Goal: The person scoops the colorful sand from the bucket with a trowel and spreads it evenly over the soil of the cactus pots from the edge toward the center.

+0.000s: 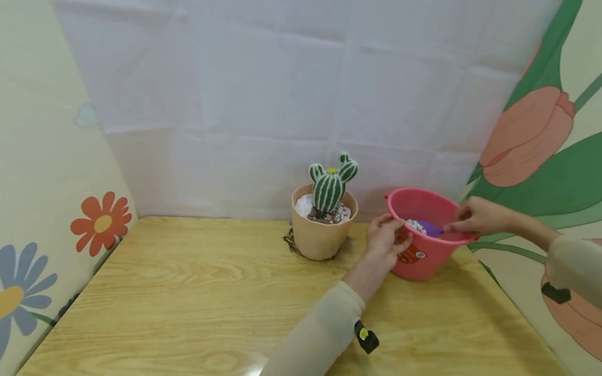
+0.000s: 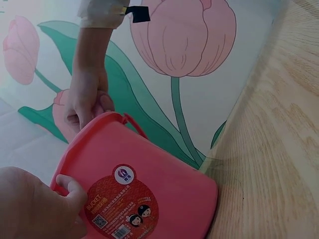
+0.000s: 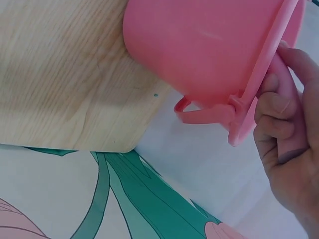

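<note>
A pink bucket (image 1: 430, 258) stands tilted near the right side of the table, its mouth toward me. My left hand (image 1: 383, 243) grips its left rim, with the thumb and fingers also showing against the labelled wall in the left wrist view. Over the opposite rim, my right hand (image 1: 482, 216) holds a small shovel by its thick pink handle (image 3: 290, 112), fingers wrapped round it. Its purple blade (image 1: 433, 230) reaches inside the bucket beside small pale, speckled bits (image 1: 416, 225). The bucket's front wall hides the lower part of the inside.
Left of the bucket, a knitted green cactus (image 1: 328, 192) rises from a tan pot (image 1: 316, 240) holding white, brown and multicoloured filler. Dark scraps (image 1: 290, 241) lie around the pot's base. A white cloth (image 1: 263, 104) hangs behind the wooden table (image 1: 188, 303); flower-printed panels flank it.
</note>
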A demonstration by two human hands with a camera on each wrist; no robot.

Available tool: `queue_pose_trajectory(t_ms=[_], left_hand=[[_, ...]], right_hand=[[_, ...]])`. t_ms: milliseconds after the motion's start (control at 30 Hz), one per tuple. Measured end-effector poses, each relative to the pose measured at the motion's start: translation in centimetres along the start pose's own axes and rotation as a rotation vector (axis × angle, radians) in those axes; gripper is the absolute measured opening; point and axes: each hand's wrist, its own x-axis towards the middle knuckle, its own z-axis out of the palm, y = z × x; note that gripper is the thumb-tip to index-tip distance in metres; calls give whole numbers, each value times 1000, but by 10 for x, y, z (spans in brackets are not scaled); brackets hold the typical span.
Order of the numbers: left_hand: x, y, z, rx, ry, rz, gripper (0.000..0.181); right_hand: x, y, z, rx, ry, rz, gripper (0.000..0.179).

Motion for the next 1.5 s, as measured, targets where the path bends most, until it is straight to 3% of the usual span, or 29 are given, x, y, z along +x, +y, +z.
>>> queue_pose_trajectory(t_ms=[333, 967, 1200, 1500], left_hand=[[-1, -1, 1, -2, -21, -12, 30], [-2, 0, 0, 33, -63, -18, 30], [-12, 5, -3, 108, -103, -63, 25], [-32, 24, -13, 255, -135, -111, 38]], right_hand=[[-15, -6, 3, 89, 44, 104, 32], [-27, -12, 9, 93, 163, 200, 26], [-30, -16, 10, 67, 182, 232, 27], [-26, -29, 5, -10, 218, 210, 37]])
